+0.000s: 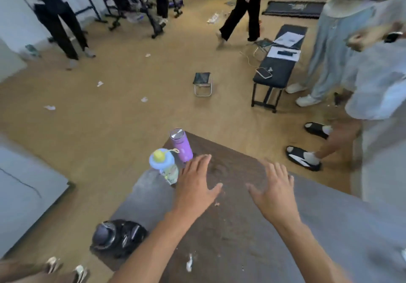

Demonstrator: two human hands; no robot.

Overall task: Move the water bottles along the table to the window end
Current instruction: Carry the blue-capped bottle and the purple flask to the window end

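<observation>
- purple bottle (182,145) upright at table (237,227) far left corner, steel lid
- blue-lidded bottle (165,165) along left edge just nearer, beside left hand (195,182) fingertips; contact unclear
- left grip released, fingers spread, palm down, holding nothing
- right hand (274,191) same, spread flat over table, well apart from bottles

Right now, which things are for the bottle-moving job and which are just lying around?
For the job:
purple bottle
blue-lidded bottle
table
left hand and right hand, both open and empty

Just lying about:
black helmet
folding stool
black bench
paper scraps
</observation>
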